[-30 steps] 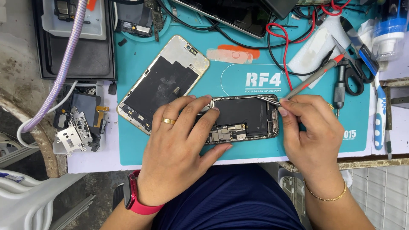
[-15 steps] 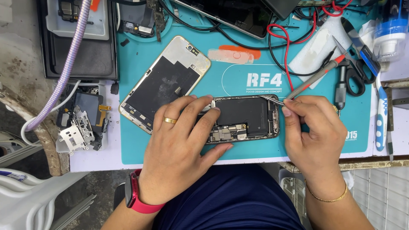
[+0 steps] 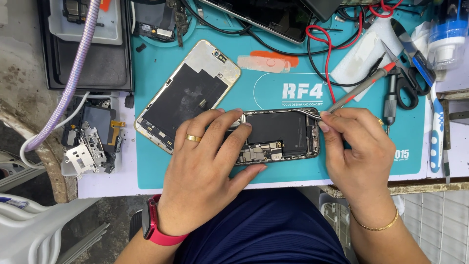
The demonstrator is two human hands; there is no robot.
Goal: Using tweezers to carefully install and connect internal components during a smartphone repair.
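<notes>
An opened dark smartphone body with exposed battery and circuit boards (image 3: 278,136) lies flat on the teal rubber work mat (image 3: 342,161), near the table's front edge. The left hand (image 3: 205,171) rests on it with fingers spread, pinning its left end down. The right hand (image 3: 359,151) pinches thin metal tweezers (image 3: 309,112), whose tips meet the phone's upper right corner. The body looks light, rigid and fragile inside; it is probably safest gripped by its metal frame edges, clear of the boards and connectors.
</notes>
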